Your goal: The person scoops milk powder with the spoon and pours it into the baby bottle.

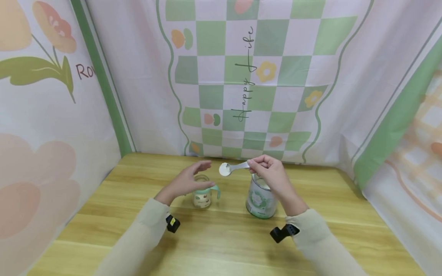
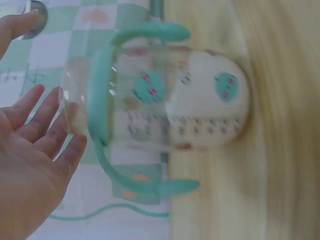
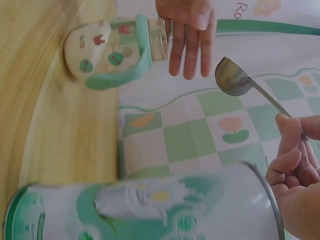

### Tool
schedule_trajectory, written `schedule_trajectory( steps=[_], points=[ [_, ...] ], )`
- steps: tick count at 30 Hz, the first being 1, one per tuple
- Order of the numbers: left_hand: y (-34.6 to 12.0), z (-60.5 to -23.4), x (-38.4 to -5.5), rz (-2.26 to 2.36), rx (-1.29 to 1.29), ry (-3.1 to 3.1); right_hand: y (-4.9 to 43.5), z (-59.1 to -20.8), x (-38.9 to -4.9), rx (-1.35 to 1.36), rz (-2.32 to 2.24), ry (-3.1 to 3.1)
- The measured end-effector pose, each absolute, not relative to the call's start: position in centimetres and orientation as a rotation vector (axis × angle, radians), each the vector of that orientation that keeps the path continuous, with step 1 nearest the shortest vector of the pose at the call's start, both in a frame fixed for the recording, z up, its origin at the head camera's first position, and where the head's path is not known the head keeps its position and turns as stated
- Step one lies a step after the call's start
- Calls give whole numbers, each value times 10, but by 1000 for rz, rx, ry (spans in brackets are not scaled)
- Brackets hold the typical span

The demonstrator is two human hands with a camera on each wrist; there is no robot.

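My right hand (image 1: 274,178) pinches the handle of a metal measuring spoon (image 1: 238,166) between thumb and fingers. White powder heaps in its bowl, which points left between the two containers. Below that hand stands an open tin (image 1: 259,199) with green and white print; pale powder shows inside its mouth. My left hand (image 1: 184,182) is at the mouth of a clear baby bottle (image 2: 150,120), fingers spread and relaxed; whether they touch the glass I cannot tell. The bottle stands upright, lidless, with a mint-green collar and two handles, white powder filling its lower part.
Both containers stand on a wooden table (image 1: 228,245). Behind it hangs a green-and-white checked curtain (image 1: 238,96), with flowered cloth (image 1: 38,115) along the left side. A black wrist camera (image 1: 284,232) sits below the right cuff, another (image 1: 172,223) at the left.
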State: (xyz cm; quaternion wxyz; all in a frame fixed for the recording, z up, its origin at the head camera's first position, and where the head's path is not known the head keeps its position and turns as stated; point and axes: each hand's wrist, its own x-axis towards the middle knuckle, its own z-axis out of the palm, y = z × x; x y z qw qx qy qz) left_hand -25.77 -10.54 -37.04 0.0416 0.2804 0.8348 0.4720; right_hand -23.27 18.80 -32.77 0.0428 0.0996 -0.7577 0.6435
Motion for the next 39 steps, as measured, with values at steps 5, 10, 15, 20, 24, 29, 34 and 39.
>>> schedule_trajectory(
  steps=[5, 10, 15, 20, 24, 29, 34, 39],
  points=[
    [-117, -379, -255, 1447, 834, 2566, 175, -328, -233, 317, 1977, -2346],
    [-122, -391, -255, 1467, 774, 2555, 164, -330, -234, 346, 1970, -2360],
    [-125, -402, -255, 1514, 677, 2525, 154, -334, -236, 388, 1908, -2388],
    [-125, -407, -255, 1518, 650, 2531, 146, -337, -235, 394, 1913, -2384],
    [-124, -409, -256, 1517, 661, 2530, 139, -338, -234, 401, 1902, -2381],
    [-123, -411, -255, 1525, 643, 2516, 134, -341, -233, 432, 1826, -2401],
    [-123, -412, -253, 1533, 607, 2506, 131, -345, -234, 463, 1767, -2391],
    [-123, -413, -252, 1527, 576, 2505, 126, -349, -231, 508, 1636, -2386]
  ],
)
